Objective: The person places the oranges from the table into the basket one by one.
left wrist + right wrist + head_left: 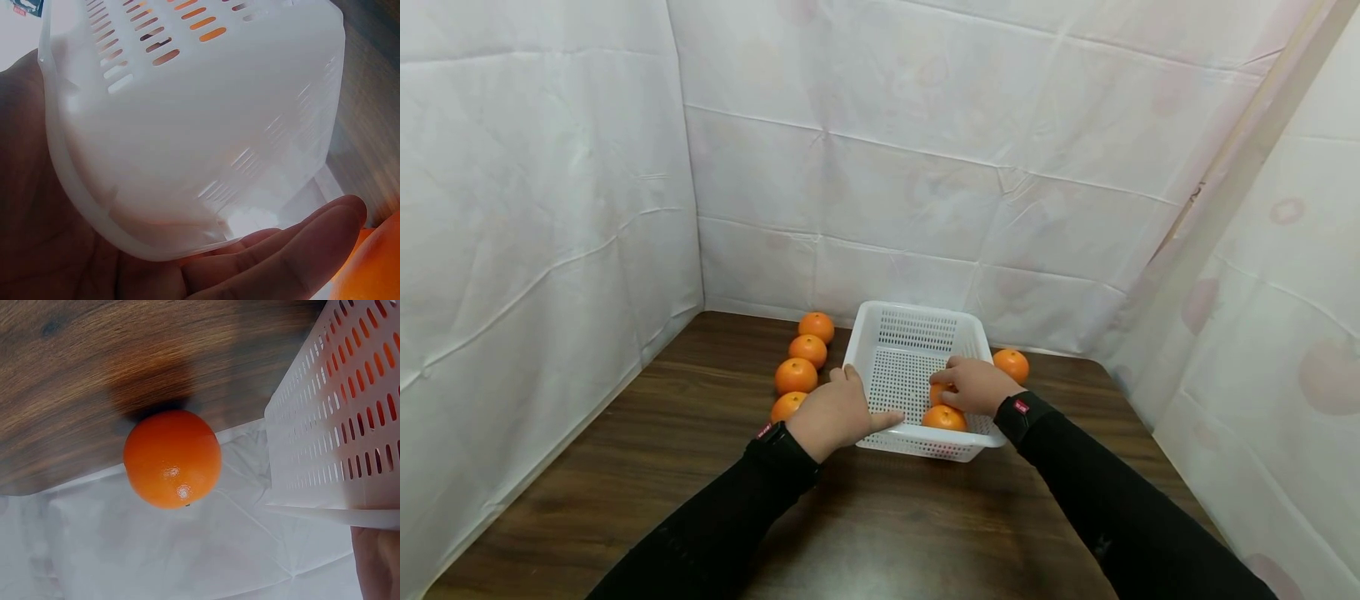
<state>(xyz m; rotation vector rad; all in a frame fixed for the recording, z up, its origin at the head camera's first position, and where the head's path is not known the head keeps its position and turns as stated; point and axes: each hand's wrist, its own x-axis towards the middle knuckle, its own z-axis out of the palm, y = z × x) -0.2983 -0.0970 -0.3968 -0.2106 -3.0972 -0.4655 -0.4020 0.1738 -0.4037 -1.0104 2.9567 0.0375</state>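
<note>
A white perforated plastic basket (910, 315) stands on the table. My left hand (837, 412) holds its near left corner, thumb along the front rim; the left wrist view shows the fingers (294, 256) bent around the corner. Inside the basket, my right hand (979, 386) grips an orange (938, 395), which its fingers partly cover. A second orange (945, 418) lies just in front of that one, by the front wall. The right wrist view shows only a part of the right hand (376, 562), beyond the basket rim.
Several oranges (796, 376) stand in a row left of the basket, the nearest partly behind my left hand. Another orange (172, 459) sits right of the basket, near the table's back edge. White sheets (910, 192) enclose the dark wooden table (880, 533) at the back and sides.
</note>
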